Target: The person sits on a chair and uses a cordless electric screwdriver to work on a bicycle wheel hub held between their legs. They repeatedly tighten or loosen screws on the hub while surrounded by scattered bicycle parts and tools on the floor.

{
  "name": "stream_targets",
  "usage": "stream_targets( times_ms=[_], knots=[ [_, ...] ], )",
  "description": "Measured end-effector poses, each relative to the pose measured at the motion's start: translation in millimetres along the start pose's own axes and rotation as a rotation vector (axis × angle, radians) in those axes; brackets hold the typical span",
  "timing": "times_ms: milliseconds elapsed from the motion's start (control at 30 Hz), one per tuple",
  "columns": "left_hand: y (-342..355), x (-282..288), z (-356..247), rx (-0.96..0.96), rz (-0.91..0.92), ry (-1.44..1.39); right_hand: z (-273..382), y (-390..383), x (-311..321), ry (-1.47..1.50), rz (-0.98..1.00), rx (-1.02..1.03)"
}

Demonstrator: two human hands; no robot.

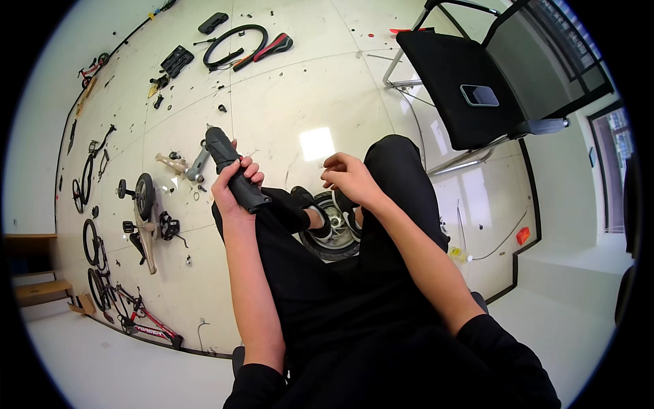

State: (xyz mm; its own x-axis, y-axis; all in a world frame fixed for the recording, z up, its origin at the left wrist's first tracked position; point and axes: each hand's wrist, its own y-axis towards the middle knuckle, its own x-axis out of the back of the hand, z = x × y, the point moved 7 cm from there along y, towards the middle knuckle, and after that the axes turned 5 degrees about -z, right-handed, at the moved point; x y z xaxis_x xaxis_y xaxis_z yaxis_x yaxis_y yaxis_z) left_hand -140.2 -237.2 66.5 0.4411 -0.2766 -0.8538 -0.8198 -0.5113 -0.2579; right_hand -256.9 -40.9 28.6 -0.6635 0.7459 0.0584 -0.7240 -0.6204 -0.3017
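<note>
A dark grey, stick-shaped power screwdriver (219, 146) is in my left hand (228, 191), its bit end tilted up and away from me. The fingers wrap round its lower body, above my left thigh. My right hand (353, 178) hovers beside my right knee, fingers loosely bent and apart, with nothing visible in it. Between my feet a small wheel with a black tyre (328, 255) and a light metal hub lies on the floor; my shoes and legs hide part of it. Just left of the screwdriver, a grey metal bracket-like part (198, 165) lies on the floor.
On the left stand or lie a bike frame part with a small wheel (144, 198), pedals and a red bicycle frame (151, 326). Farther off are a tyre (266, 35), a saddle (274, 46) and a tool case (177, 61). A black chair (449, 82) at right bears a phone (479, 95).
</note>
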Motion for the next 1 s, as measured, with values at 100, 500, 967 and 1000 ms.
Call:
stream_targets(
  times_ms=[100,500,967,1000],
  knots=[
    [2,8,2,0.052,0.009,-0.076,1,-1,-6,-0.069,0.022,0.025],
    [2,24,2,-0.011,-0.081,-0.061,8,-5,-24,-0.279,0.1,0.087],
    [3,15,5,-0.089,-0.147,0.011,7,-7,-34,-0.358,0.216,0.093],
    [2,14,5,-0.08,-0.139,0.015,7,-9,-35,-0.342,0.231,0.093]
  ],
)
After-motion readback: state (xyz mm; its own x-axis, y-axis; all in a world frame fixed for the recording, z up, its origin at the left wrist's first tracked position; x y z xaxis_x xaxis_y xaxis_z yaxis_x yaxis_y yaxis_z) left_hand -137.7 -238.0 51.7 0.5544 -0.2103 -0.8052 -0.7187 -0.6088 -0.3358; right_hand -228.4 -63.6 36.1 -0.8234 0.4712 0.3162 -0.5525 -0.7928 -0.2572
